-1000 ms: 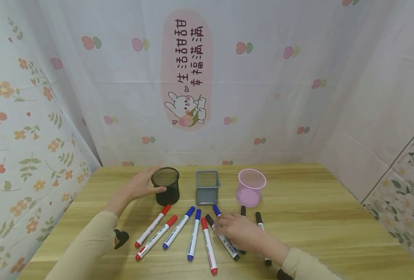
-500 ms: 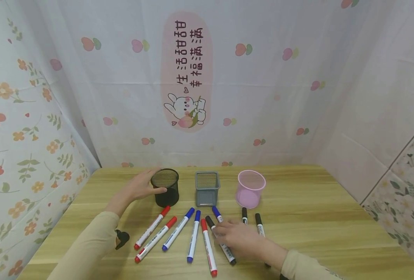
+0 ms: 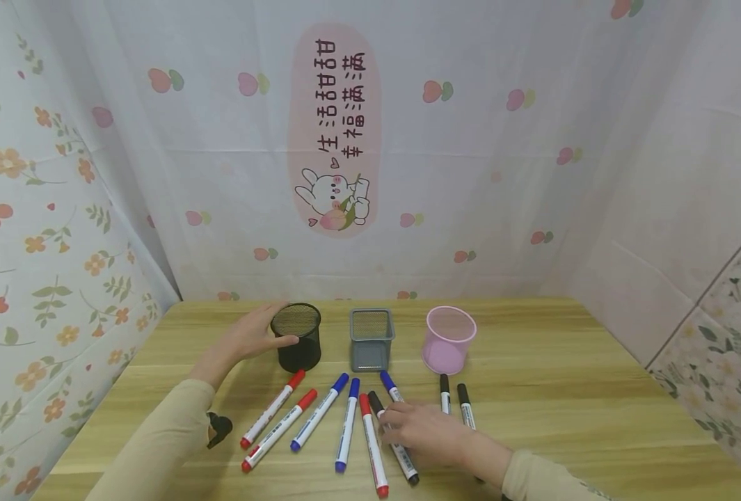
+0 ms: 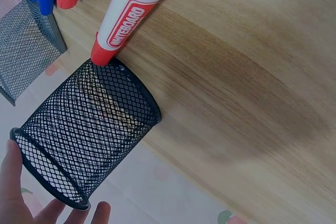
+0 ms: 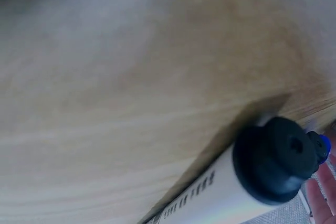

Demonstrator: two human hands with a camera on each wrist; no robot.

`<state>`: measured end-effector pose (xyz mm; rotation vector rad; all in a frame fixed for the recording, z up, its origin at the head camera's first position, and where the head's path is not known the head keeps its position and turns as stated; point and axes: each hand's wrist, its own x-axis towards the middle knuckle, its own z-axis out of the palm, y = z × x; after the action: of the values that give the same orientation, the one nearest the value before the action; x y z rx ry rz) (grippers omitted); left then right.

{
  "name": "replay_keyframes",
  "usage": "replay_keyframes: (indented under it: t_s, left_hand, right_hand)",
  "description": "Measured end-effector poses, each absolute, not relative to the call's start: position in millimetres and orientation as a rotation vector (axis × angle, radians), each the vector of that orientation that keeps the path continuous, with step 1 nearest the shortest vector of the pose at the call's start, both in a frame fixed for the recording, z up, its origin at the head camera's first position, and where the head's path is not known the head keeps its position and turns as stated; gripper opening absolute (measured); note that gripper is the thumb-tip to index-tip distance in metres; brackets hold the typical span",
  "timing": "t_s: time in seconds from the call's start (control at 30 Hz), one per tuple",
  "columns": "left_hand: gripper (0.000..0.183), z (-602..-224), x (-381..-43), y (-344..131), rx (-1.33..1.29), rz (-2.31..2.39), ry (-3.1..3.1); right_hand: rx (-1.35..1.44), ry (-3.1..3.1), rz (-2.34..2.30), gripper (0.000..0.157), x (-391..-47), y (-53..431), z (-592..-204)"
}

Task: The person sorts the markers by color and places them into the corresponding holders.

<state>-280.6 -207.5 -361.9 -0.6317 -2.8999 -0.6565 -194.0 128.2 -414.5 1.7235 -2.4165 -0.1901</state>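
At the left, my left hand [image 3: 251, 337] holds the black mesh pen holder [image 3: 300, 348] by its rim, thumb in front. The left wrist view shows a red whiteboard marker [image 4: 123, 22] overlapping the holder's base. My right hand [image 3: 429, 431] is low over the markers, its fingers curled across a black marker [image 3: 401, 456] and its thumb hidden. Behind its fingers lies a blue marker [image 3: 389, 383], partly covered. Two more black markers, the nearer one [image 3: 445, 396] and the outer one [image 3: 464, 403], lie on its right, their lower parts mostly hidden.
The grey square mesh holder [image 3: 371, 341] and the pink round holder [image 3: 449, 341] stand upright at the back of the wooden table [image 3: 564, 390]. Several red and blue markers, including a middle red one [image 3: 373, 445], lie fanned out in front. A patterned curtain [image 3: 495, 174] hangs behind.
My right hand shifts slightly left; the black marker under its fingers has turned, its lower end swinging left. The black marker beside the hand has moved slightly right. My left hand stays put.
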Motion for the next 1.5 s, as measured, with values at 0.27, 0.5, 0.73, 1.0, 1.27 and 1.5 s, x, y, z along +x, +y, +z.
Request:
replay_keyframes:
  t_s: [0.27,0.5,0.73,1.0,1.27,1.5]
  left_hand:
    - [0.080,-362,-280,-207,-0.624,-0.675,-2.913]
    - [0.076,-363,-280,-206,-0.625,-0.690,-2.913]
    - [0.078,-363,-280,-207,-0.617,-0.698,-2.906]
    - [0.078,-363,-279,-206,-0.607,-0.706,-2.897]
    - [0.074,-365,-279,-206,-0.606,-0.709,-2.864]
    - [0.074,-365,-280,-206,-0.598,-0.701,-2.878]
  right_hand:
    - [1.742,-2.393,-0.124,0.037,-194,128,-414]
    - [1.746,-2.323,0.033,0.033,-196,127,-412]
    - [1.720,-2.202,0.277,0.034,-199,128,-408]
    - [1.623,-2.200,0.562,0.040,-198,129,-405]
    - [1.558,-2.217,1.023,0.026,-191,125,-391]
    - [1.436,-2.222,1.277,0.034,-174,116,-359]
